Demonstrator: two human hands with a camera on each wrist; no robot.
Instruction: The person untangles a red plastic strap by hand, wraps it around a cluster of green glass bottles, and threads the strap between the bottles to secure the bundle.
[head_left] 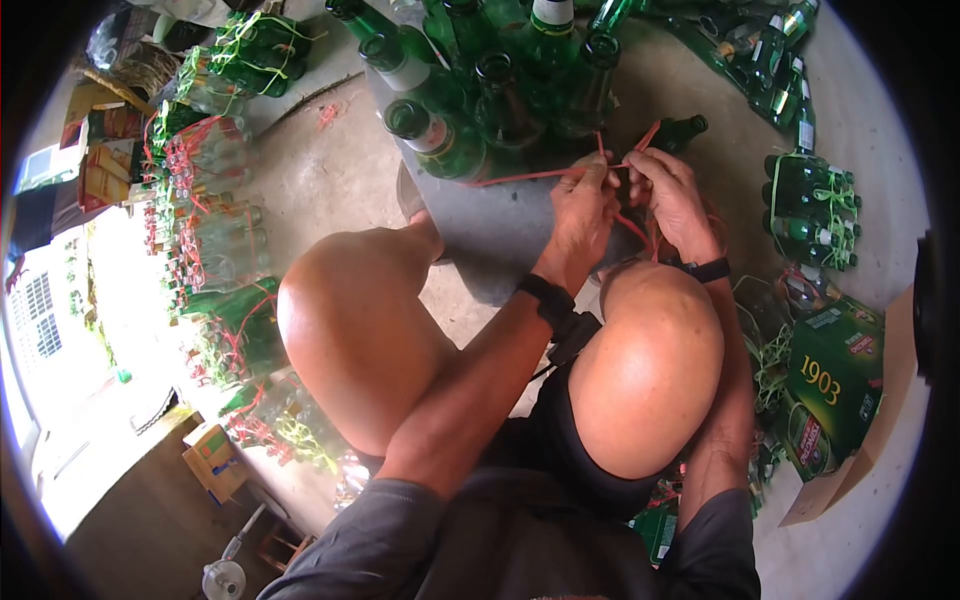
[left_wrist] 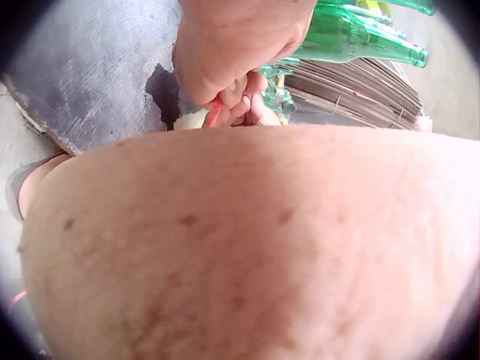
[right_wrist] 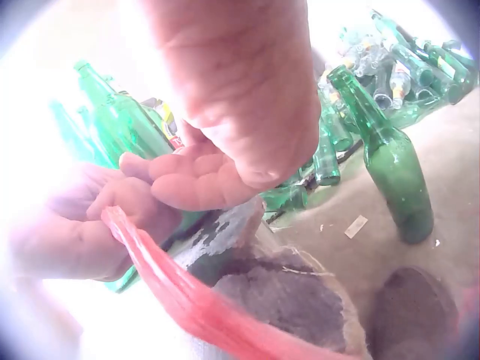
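Note:
Both hands meet at the near right corner of a group of upright green bottles (head_left: 508,115), which stand on a grey board (head_left: 495,225). My left hand (head_left: 585,208) pinches a red plastic string (head_left: 525,176) that runs along the near side of the bottles. Close beside it, my right hand (head_left: 672,195) pinches the string too, thumb against fingers. In the right wrist view a wide red strip of the string (right_wrist: 195,304) trails from the left hand's fingers (right_wrist: 124,206). A knee hides much of the left wrist view.
A single green bottle (right_wrist: 397,176) stands on the floor to the right. Bundles of tied bottles (head_left: 812,212) lie further right, near a green printed carton (head_left: 830,375). More tied bottles (head_left: 215,150) line the left side. Both bare knees (head_left: 650,370) flank the forearms.

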